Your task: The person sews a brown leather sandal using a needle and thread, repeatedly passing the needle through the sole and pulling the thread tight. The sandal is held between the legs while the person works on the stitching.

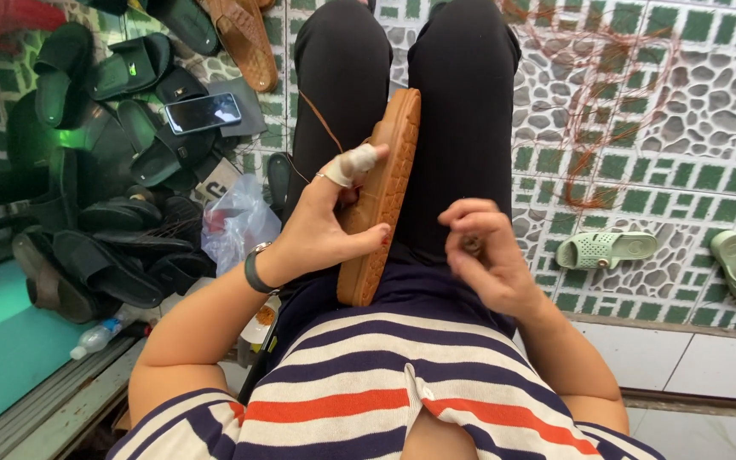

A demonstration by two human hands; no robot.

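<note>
Sandal (385, 192) stands on edge between our thighs; our left hand (325, 226) grips its side, thumb across the sole. Our right hand (483, 255) curls closed, pinching something small.

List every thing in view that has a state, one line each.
Brown sandal: on edge between the knees, sole facing right.
Left hand: gripping the sandal, forefinger taped.
Right hand: curled, pinching something small, too hidden to name.
Phone: screen dark, lying on the dark sandals.
Green sandals: lying apart on the tiles.
Plastic bag: crumpled.
</note>
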